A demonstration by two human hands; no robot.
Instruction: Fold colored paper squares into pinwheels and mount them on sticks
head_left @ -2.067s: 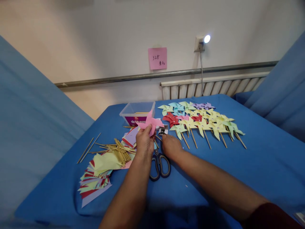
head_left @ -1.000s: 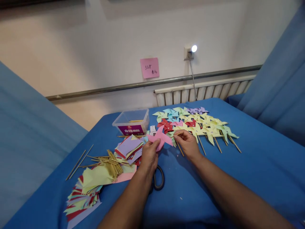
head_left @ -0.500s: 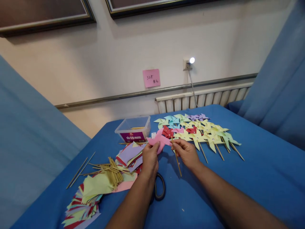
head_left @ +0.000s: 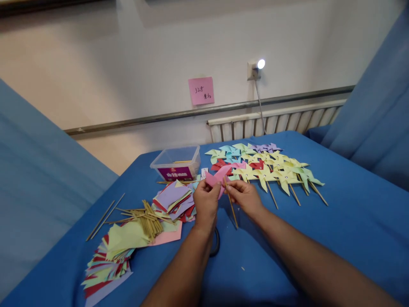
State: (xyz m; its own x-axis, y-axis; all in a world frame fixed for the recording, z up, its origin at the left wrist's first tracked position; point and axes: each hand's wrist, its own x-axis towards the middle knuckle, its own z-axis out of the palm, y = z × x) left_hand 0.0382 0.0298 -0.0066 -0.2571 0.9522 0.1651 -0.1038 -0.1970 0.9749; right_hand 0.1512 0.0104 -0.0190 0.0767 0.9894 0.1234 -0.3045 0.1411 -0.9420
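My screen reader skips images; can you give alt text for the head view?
Left hand holds a pink pinwheel while the right hand holds a stick against it, over a blue table with finished pinwheels, paper squares and sticks.

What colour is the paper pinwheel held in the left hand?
Pink. The pinwheel pinched by the left hand shows it clearly in the head view.

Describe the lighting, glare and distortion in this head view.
Head view: a bright wall lamp flares white; daylight-soft light, faint shadows under the left hand and right hand on the blue table; wide-angle lens bends the wall rail; pink pinwheel reasonably sharp.
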